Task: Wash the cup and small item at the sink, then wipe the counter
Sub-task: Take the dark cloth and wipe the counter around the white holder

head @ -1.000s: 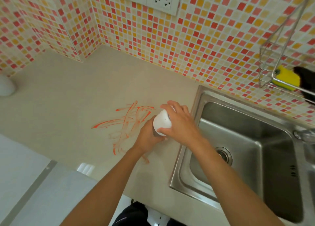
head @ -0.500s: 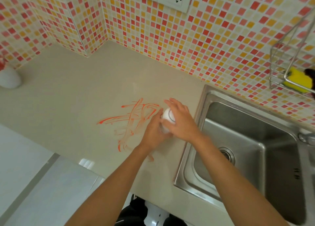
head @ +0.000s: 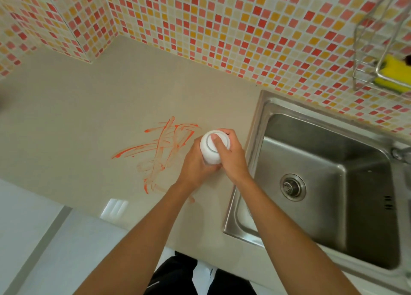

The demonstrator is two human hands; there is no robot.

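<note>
Both hands, left hand [head: 195, 163] and right hand [head: 231, 156], fingers curled around the upturned cup [head: 212, 149] above the smeared worktop [head: 66, 116]; washing pending, so carry it over the sink [head: 333, 161].

Both forearms reaching from six o'clock toward twelve, wrists converging. Left hand [head: 195, 163] wrapped around the lower side of the white cup [head: 211, 150]. Right hand [head: 231, 154] gripping at three o'clock, thumb pressed across its upturned base

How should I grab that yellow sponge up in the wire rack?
Probably pinch the sponge by its two long sides, with your fingers coming down from above. The wire rack is open on top, and its bars wrap the front and bottom, so a reach from the front looks blocked.
</note>
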